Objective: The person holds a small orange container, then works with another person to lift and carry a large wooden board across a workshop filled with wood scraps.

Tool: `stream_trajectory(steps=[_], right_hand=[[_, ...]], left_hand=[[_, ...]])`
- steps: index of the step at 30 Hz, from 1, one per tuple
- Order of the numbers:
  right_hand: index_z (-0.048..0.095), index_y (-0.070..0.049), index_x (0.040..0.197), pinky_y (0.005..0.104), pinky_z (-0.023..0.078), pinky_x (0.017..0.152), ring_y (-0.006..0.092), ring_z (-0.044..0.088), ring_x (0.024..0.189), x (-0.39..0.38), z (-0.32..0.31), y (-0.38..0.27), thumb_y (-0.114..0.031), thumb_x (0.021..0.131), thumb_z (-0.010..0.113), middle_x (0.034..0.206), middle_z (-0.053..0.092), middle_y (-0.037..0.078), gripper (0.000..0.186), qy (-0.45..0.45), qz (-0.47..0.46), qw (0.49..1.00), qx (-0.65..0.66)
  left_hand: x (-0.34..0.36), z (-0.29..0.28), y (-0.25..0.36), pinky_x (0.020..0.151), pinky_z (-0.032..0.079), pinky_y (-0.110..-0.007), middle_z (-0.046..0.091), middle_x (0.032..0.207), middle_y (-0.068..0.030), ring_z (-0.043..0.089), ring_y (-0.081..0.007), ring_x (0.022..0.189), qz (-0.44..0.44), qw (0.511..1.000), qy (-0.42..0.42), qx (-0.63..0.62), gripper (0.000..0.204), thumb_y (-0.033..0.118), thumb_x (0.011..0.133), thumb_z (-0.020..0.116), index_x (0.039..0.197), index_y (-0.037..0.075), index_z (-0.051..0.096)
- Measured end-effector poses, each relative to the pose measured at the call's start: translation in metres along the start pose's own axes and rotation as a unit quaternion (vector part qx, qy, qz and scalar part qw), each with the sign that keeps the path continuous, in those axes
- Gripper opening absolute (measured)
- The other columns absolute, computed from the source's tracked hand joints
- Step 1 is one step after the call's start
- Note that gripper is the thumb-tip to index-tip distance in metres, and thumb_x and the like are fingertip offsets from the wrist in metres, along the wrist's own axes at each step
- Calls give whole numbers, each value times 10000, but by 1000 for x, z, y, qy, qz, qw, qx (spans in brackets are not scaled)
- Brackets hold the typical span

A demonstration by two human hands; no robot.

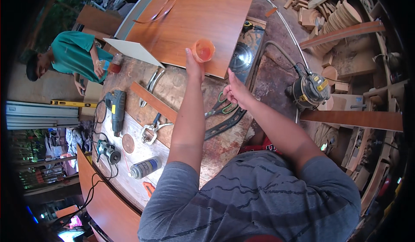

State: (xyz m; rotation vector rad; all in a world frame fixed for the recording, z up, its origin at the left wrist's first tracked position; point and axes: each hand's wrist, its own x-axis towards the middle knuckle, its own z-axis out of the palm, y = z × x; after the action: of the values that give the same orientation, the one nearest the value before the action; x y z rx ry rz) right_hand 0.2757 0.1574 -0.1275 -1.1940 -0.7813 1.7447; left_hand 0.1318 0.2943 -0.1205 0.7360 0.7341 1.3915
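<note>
My left hand (195, 68) is wrapped around an orange plastic cup (208, 54), held over the near edge of a wood-grain laminated board (194, 13). Something reddish shows at the bottom of the cup. At the board's near right corner is my right hand (237, 90), with one digit stretched up beside the edge and the other fingers loosely bent. It shows nothing in its grasp. Just below that hand lies a pair of green-handled scissors (228, 108). A locking clamp (151, 130) and a wood-grain strip (152, 100) lie left of my left forearm.
A heat gun (116, 112), corded trim router (107, 151) and spray can (145, 167) occupy the workbench's left side. A shiny metal disc (241, 57) sits right of the board. At right stands a round-bodied machine (309, 90) with a hose. A person in a green shirt (73, 54) holds a container.
</note>
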Motion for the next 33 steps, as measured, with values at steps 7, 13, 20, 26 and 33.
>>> stream_trajectory(steps=[7, 13, 20, 26, 33], right_hand=[[64, -190, 1533, 204, 319, 397, 81, 428, 483, -19, 8, 13, -655, 950, 283, 739, 526, 62, 778, -33, 21, 999, -13], [106, -171, 1525, 193, 298, 404, 70, 431, 502, -17, -10, 9, -695, 923, 274, 738, 519, 51, 816, -28, 7, 1000, 13], [100, -209, 1526, 189, 292, 390, 67, 414, 486, 18, -20, -10, -718, 904, 296, 721, 502, 42, 828, 12, -3, 998, 63], [79, -264, 1531, 188, 291, 390, 65, 405, 480, 20, -12, -1, -734, 893, 273, 714, 510, 34, 815, -3, 36, 998, 56], [108, -208, 1532, 200, 320, 378, 73, 414, 464, 3, -17, 5, -684, 931, 284, 714, 516, 68, 786, -6, -2, 1000, 20]], left_hand=[[-1, -1, 0, 1112, 314, -368, 469, 1371, -133, 437, -229, 1295, 7, 1000, -9, 4, 626, 490, 1020, 293, 1362, -23, 401], [-4, 4, 1, 1118, 304, -369, 471, 1371, -132, 429, -224, 1301, -14, 1000, 7, -3, 634, 499, 1017, 292, 1361, -23, 404], [1, -2, -2, 1089, 362, -375, 517, 1330, -113, 480, -222, 1253, 7, 1000, 9, -2, 589, 487, 1016, 315, 1326, 5, 447], [7, -10, -8, 1086, 367, -388, 499, 1345, -125, 473, -236, 1258, 9, 1000, 5, -8, 610, 496, 1012, 315, 1344, -4, 425], [7, -12, -7, 1095, 355, -368, 494, 1355, -127, 463, -228, 1271, 4, 1000, 3, -19, 610, 486, 1012, 334, 1356, -12, 414]])
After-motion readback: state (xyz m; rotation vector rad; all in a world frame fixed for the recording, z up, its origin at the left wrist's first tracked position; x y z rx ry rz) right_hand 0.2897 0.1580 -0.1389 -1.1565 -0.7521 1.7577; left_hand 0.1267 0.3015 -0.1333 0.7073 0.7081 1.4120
